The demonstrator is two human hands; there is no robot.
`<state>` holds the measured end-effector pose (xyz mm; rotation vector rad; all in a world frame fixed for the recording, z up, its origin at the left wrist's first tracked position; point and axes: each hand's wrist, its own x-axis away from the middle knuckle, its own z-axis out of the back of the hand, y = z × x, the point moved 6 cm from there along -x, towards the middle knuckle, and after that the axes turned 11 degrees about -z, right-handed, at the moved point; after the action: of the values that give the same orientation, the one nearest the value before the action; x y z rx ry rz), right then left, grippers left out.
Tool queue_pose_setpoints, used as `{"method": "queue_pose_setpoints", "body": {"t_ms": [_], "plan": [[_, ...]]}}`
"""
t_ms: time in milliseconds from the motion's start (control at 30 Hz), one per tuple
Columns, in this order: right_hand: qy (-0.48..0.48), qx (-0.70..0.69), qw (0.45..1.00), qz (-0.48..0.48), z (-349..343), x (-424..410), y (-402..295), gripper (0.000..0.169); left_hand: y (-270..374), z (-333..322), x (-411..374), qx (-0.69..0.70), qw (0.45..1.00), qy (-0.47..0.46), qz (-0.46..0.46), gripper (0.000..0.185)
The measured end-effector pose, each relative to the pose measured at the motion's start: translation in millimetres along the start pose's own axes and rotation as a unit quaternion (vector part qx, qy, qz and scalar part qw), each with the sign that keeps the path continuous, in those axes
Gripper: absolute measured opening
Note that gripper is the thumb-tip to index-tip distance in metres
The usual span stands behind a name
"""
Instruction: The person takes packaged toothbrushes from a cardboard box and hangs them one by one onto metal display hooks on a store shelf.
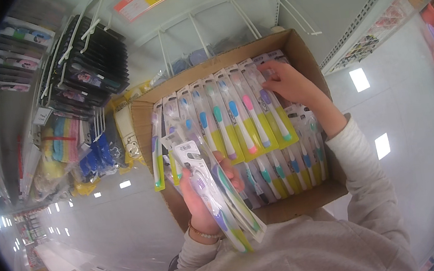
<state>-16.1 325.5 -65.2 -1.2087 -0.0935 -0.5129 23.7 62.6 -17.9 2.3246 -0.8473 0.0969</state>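
Observation:
My left hand (199,202) holds several toothbrushes in clear blister packs (227,215) with white header cards, lying lengthwise over the palm. The front one has a purple and green handle. Before me an open cardboard box (228,57) holds packed toothbrushes in two rows. The upper row has yellow-green pack ends and blue, green, pink and purple grips. At its right end, my right hand (285,82) touches the upper edge of a pack with a purple-grip toothbrush (270,104). Whether the fingers grip it is unclear. The lower row of packs (286,171) shows teal and blue grips.
White display hooks (198,32) project from the shelf back panel behind the box. Dark packs (87,70) hang on hooks at the left, above colourful plastic-wrapped goods (65,142). A perforated upright post (361,16) rises at the right. Glossy floor tiles (364,113) reflect lights.

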Motion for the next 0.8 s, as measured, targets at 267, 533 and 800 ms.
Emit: {"method": "queue_pose_setpoints", "body": {"t_ms": [267,533,800], "plan": [[-0.031,-0.015,0.999,-0.038,0,5,-6,0.04,-1,0,1,-0.019,0.999,0.011,0.023,0.064],[-0.045,-0.013,0.997,-0.054,-3,6,-3,0.04,-2,2,7,-0.019,0.996,0.06,0.061,0.067],[-0.024,-0.019,0.999,-0.036,-9,1,2,0.039,0,3,9,-0.04,0.998,0.015,0.056,0.07]]}}
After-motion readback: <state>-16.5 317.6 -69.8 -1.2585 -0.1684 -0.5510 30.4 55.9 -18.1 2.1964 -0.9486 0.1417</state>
